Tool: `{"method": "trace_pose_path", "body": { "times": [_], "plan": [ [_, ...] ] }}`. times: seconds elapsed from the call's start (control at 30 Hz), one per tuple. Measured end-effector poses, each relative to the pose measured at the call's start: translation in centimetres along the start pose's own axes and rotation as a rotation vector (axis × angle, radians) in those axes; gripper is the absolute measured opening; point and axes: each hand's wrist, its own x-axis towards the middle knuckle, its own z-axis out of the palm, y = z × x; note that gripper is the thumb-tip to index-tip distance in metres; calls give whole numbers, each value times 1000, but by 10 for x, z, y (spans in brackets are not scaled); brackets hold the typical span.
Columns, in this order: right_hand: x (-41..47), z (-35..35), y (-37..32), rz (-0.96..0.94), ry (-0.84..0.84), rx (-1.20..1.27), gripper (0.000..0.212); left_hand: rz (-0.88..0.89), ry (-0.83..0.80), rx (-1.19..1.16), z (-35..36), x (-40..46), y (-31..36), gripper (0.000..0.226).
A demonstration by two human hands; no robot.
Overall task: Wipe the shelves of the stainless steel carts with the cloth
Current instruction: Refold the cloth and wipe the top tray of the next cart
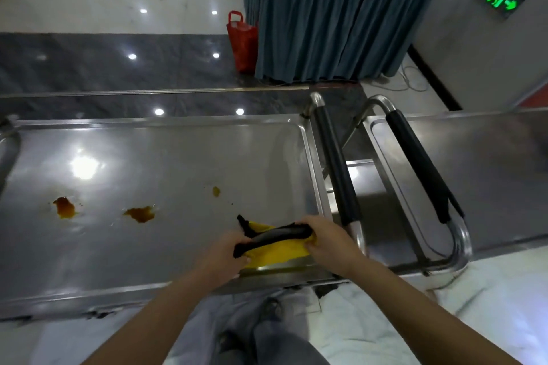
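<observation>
Now, head view: both hands bunching a limp cloth, yellow with a dark grey-black face, just above the near right corner of the left cart's top shelf. Left hand gripping the cloth's left end, fingers curled round it; right hand pinching the right end. Flat, glossy stainless steel with a raised rim, three sticky amber-brown spills left of the cloth. Right of that shelf, two curved tube handles in black foam, then the second cart. Beyond the shelf, pleated blue table skirt, red bag.
</observation>
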Motion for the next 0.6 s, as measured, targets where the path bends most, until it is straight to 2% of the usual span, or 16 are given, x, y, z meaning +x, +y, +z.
{"method": "trace_pose_path", "body": {
  "times": [0.13,0.23,0.27,0.33,0.4,0.47,0.53,0.6],
  "plan": [
    [5,-6,-3,-78,20,73,41,80,45,40,-9,2,16,86],
    [14,-19,-20,-143,21,146,42,232,30,0,-27,3,64,100],
    [17,-24,-27,-174,26,166,45,274,31,-48,-31,4,82,98],
    [22,-34,-40,-248,58,213,50,312,85,-95,-44,4,116,76],
    [28,-44,-46,-276,108,299,47,310,144,-52,-61,1,138,49],
    [33,-54,-44,-268,147,350,43,325,164,4,-78,-4,152,33],
    [37,-64,-34,-242,94,323,53,350,181,57,-90,-6,158,23],
    [39,-69,-24,-166,-35,241,59,341,241,76,-96,-8,158,20]
  ]
}}
